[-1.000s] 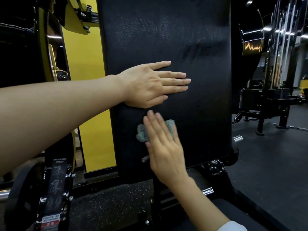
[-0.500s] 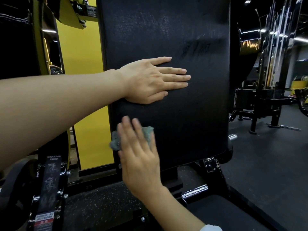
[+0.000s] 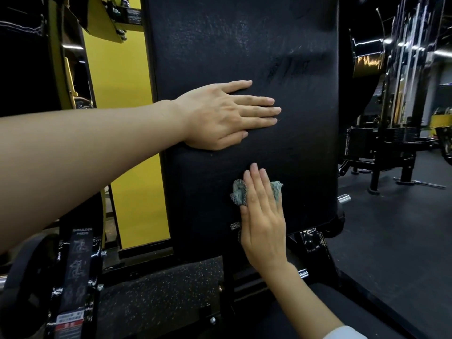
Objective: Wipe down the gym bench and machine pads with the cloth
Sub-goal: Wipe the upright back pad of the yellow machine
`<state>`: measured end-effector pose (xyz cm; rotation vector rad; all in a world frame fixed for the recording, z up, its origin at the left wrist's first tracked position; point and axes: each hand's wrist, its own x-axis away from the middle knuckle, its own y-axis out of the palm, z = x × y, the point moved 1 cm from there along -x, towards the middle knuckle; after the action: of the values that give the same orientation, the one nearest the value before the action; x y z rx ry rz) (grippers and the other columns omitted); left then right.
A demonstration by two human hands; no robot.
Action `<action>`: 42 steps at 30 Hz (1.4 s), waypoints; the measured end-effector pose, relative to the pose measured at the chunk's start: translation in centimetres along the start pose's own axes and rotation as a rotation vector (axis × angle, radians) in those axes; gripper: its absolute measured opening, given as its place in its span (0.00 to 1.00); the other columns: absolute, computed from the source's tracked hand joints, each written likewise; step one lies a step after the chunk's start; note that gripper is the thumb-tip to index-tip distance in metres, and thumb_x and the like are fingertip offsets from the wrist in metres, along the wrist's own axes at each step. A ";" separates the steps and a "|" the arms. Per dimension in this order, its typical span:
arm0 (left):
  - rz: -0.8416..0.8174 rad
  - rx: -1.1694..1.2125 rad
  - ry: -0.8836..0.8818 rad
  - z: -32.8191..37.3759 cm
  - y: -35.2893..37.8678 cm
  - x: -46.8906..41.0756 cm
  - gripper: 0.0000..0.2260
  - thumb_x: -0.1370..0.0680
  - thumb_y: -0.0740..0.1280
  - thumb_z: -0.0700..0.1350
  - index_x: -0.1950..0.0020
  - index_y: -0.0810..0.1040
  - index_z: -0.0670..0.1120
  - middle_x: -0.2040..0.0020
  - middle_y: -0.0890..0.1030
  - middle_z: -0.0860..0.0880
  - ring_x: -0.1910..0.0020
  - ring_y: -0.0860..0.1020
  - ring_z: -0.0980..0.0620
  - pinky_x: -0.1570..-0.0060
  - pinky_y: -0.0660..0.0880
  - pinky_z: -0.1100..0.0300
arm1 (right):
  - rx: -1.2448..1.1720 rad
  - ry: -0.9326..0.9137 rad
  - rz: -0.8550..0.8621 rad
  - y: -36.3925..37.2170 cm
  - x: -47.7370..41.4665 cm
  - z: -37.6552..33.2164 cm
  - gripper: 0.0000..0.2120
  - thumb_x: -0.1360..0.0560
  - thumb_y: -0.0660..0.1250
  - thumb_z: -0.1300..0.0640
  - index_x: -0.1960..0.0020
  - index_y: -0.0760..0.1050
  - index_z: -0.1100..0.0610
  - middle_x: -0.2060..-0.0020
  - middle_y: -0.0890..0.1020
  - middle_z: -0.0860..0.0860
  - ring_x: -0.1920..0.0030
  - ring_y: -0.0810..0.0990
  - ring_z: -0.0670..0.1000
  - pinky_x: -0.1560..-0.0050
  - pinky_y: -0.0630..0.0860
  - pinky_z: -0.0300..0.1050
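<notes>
A big black back pad (image 3: 244,57) stood up tall in front of the person. The left hand (image 3: 220,116) lay flat on the pad, near its left edge, about halfway up. Its fingers (image 3: 259,110) were stretched out straight and close together, pointing to the right, and they held nothing. The right hand (image 3: 263,216) was lower down on the same pad, with its fingers (image 3: 256,182) flat and pointing up. Under this hand was a small grey-green cloth (image 3: 238,194), pressed against the pad. The fingers were open and flat on the cloth, not curled around it. Bits of the cloth stuck out on both sides of the fingers, and a little piece peeked out lower down by the thumb side. The two hands were apart, with bare black pad between them. Some light rub marks (image 3: 288,67) showed on the pad above and to the right of the left hand. A white sleeve (image 3: 342,332) showed at the bottom edge on the right arm. Behind the pad on the left was a yellow wall (image 3: 127,118). A black post with a "SHOULDER PRESS" label (image 3: 82,231) stood at the lower left. More gym machines (image 3: 391,148) stood on the dark floor (image 3: 391,253) to the right
</notes>
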<state>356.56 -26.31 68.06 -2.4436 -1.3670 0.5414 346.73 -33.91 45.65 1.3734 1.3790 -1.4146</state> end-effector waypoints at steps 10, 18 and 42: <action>0.019 -0.008 -0.007 0.0 0.1 -0.2 0.27 0.18 0.40 0.54 0.19 0.50 0.53 0.19 0.49 0.56 0.21 0.46 0.57 0.22 0.40 0.50 | -0.017 -0.163 -0.122 2.1 2.5 -7.3 0.24 0.16 0.50 0.53 0.21 0.54 0.56 0.21 0.57 0.51 0.20 0.52 0.52 0.23 0.51 0.57; 0.003 -0.018 -0.009 0.0 0.0 -0.1 0.27 0.18 0.39 0.54 0.19 0.49 0.53 0.19 0.48 0.56 0.20 0.45 0.56 0.22 0.40 0.49 | 0.088 -0.310 -0.148 1.3 2.7 -4.6 0.29 0.20 0.57 0.55 0.21 0.52 0.55 0.21 0.55 0.48 0.21 0.54 0.49 0.22 0.51 0.54; 0.059 -0.059 -0.030 0.5 0.2 -0.4 0.26 0.18 0.42 0.53 0.19 0.52 0.52 0.19 0.52 0.54 0.20 0.49 0.54 0.22 0.45 0.46 | 0.078 -0.190 -0.116 -0.6 2.3 0.7 0.27 0.19 0.55 0.58 0.21 0.54 0.57 0.22 0.59 0.53 0.21 0.54 0.53 0.22 0.52 0.57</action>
<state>356.25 -26.75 67.60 -2.5402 -1.3445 0.5619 345.60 -34.03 43.45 1.1889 1.3087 -1.6458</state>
